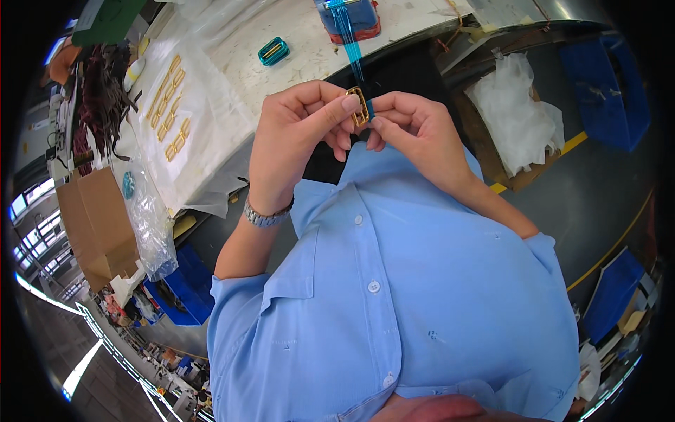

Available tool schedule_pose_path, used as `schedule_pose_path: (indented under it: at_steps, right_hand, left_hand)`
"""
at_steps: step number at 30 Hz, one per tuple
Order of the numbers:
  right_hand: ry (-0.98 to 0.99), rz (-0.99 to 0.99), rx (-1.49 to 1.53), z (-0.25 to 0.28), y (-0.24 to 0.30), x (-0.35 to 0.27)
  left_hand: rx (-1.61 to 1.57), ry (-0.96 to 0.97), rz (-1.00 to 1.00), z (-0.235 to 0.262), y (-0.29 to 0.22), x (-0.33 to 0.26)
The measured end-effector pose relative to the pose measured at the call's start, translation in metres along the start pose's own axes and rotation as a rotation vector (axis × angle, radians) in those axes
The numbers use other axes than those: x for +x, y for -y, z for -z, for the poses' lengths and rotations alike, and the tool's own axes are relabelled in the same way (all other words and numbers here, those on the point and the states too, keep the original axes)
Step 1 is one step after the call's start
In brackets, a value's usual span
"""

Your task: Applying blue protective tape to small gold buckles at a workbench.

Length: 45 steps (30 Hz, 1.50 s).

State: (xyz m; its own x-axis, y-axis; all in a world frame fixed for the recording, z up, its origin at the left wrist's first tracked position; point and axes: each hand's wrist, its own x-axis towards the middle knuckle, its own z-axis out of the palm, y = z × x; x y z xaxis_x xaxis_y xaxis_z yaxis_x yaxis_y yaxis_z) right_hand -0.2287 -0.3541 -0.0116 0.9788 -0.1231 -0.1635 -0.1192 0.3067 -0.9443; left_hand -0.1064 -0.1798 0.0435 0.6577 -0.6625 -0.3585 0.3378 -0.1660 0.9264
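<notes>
Gold buckles (171,105) in rows on white sheet (211,119); teal buckle (273,50) on table; cardboard box (95,218) at left.

Bright even overhead light, soft shadows, sharp centre, strong fisheye bending and black vignette at the rim

Gold buckle (358,106) half hidden behind fingers (337,105) of both hands. Blue container (349,20) beyond buckle cut by top edge. Gold pieces (171,105) left of buckle too small to tell.
</notes>
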Motion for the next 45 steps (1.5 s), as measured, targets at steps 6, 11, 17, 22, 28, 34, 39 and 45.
schedule_pose_path:
  at_steps: [6, 11, 17, 22, 28, 34, 39, 45]
  right_hand:
    - [-0.008, 0.002, -0.049, 0.000, -0.001, -0.001]
    - [-0.026, 0.016, -0.094, 0.000, -0.003, -0.001]
    - [-0.044, -0.002, -0.054, -0.002, -0.001, 0.001]
    - [-0.051, -0.041, -0.016, 0.001, -0.009, 0.009]
    - [-0.076, -0.074, 0.002, 0.005, -0.010, 0.011]
    - [-0.077, -0.105, 0.041, 0.007, -0.004, 0.011]
    - [-0.022, -0.157, 0.089, 0.012, -0.001, 0.008]
    - [0.043, -0.265, 0.333, 0.019, -0.001, 0.010]
  left_hand:
    - [0.016, -0.014, 0.021, -0.002, 0.003, 0.005]
    - [-0.013, 0.001, 0.041, 0.000, 0.009, 0.012]
    - [-0.085, 0.005, 0.039, -0.001, 0.018, 0.018]
    - [-0.103, -0.019, 0.056, -0.001, 0.023, 0.022]
    - [-0.088, -0.034, 0.036, -0.003, 0.032, 0.025]
    - [0.016, -0.107, -0.034, -0.006, 0.036, 0.021]
    - [-0.060, -0.060, -0.069, 0.007, 0.060, 0.024]
    - [-0.357, 0.026, 0.084, -0.004, 0.069, 0.031]
